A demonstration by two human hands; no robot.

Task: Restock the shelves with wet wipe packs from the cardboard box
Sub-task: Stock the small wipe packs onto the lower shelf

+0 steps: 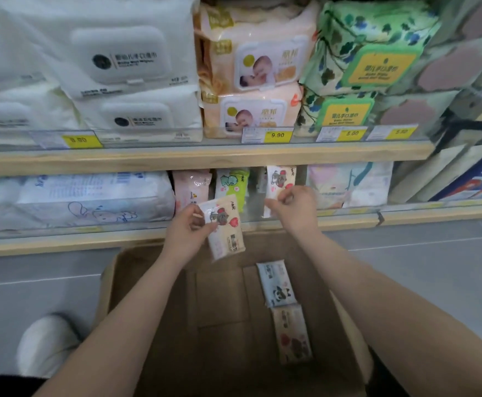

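Nearly done: my right hand [292, 203] pinches a pack [280, 181] onto the lower shelf [62, 242], my left hand [189, 224] grips another pack [224, 227], and two packs [277, 283] remain in the cardboard box [148, 310].

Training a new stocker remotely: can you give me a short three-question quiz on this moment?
1. True or false: the left hand holds a wipe pack.
2. How many packs lie in the cardboard box?
3. The right hand grips a pack at: A) upper shelf B) lower shelf C) floor.

Key: 1 true; 2 two, the panda pack and the cream pack; 3 B.
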